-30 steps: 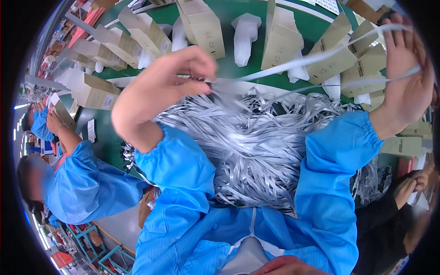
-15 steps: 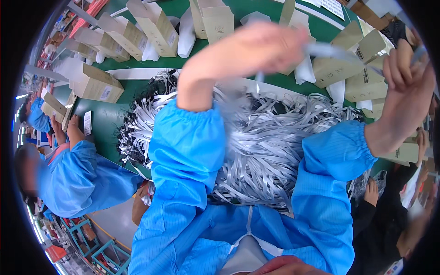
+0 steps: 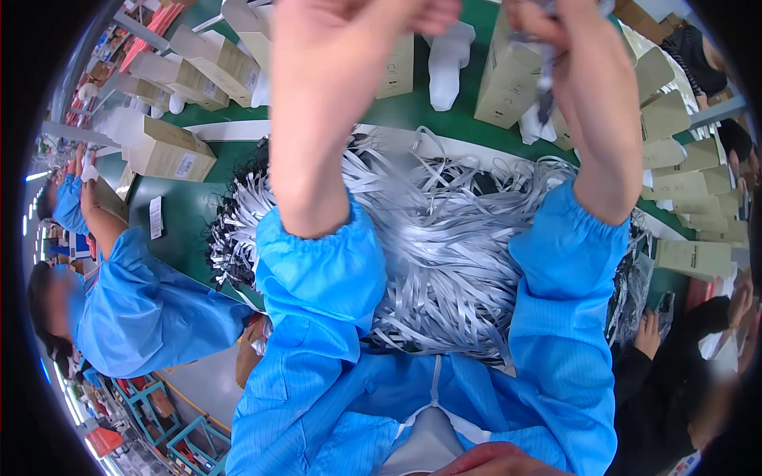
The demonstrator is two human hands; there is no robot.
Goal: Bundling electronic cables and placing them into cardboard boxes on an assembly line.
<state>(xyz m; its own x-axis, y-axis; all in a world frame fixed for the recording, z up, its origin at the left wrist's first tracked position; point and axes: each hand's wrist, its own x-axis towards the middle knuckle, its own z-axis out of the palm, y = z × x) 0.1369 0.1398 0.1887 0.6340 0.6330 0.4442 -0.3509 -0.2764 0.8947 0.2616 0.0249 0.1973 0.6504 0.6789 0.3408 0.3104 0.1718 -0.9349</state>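
Observation:
Both my arms, in blue sleeves, are raised over a big loose pile of white and grey strips (image 3: 452, 238) on the green table (image 3: 190, 214). My right hand (image 3: 567, 32) is at the top edge, closed on a grey strip (image 3: 546, 91) that dangles below it. My left hand (image 3: 373, 20) is next to it, largely cut off by the top edge, with its fingers curled toward the right hand. Whether it holds anything is hidden.
Several brown cardboard boxes (image 3: 171, 151) stand around the pile, with white moulded pieces (image 3: 448, 55) among them. A person in a blue coat (image 3: 135, 309) works at the left. Another person in black (image 3: 675, 381) is at the lower right.
Both hands have risen toward the top edge and come closer together. The long strip that was stretched between them now hangs short from my right hand.

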